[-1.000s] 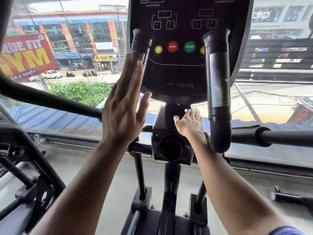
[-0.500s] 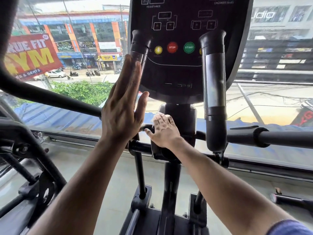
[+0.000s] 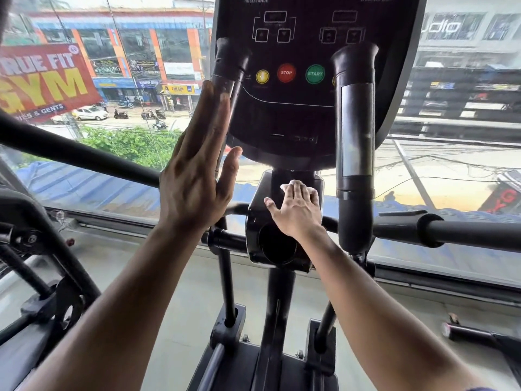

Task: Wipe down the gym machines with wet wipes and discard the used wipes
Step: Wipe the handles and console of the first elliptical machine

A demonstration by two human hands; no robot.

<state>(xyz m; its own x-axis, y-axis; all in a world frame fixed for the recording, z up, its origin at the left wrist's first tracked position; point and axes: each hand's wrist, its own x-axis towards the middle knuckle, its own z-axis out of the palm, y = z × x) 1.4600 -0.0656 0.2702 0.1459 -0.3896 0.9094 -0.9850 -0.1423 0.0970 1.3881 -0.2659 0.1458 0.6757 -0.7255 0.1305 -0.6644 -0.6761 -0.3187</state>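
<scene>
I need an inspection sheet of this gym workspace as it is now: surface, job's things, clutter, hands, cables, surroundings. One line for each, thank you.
Surface: black housing under the console, on the machine's centre post.
Job's things: a bit of white wet wipe shows at the right fingertips, pressed to the housing.
Clutter: nothing seen.
Hands: left hand flat, fingers straight, beside the left handle; contact cannot be told. Right hand spread flat on the wipe.
Cables: none on the machine; overhead wires outside.
Surroundings: glass window, street and red gym banner beyond; another machine at left.
</scene>
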